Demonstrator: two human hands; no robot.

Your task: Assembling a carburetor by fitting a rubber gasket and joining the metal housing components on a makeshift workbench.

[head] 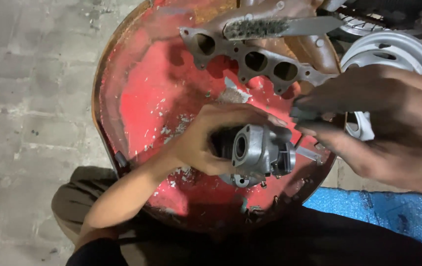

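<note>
My left hand (211, 140) grips a grey metal carburettor body (260, 150) and holds it just above a round red metal drum top (147, 93). A round bore on the part faces the camera. My right hand (368, 128) hovers close at the right of the part, pinching a small dark grey piece (303, 114) between fingers and thumb; the hand is blurred. What lies under the part is partly hidden.
A rusty intake manifold (250, 59) with oval ports lies at the far side of the drum, a wire brush (270, 27) resting on it. A silver wheel rim (393, 54) stands at right, blue sheeting (383, 212) below it. Concrete floor (29, 98) at left.
</note>
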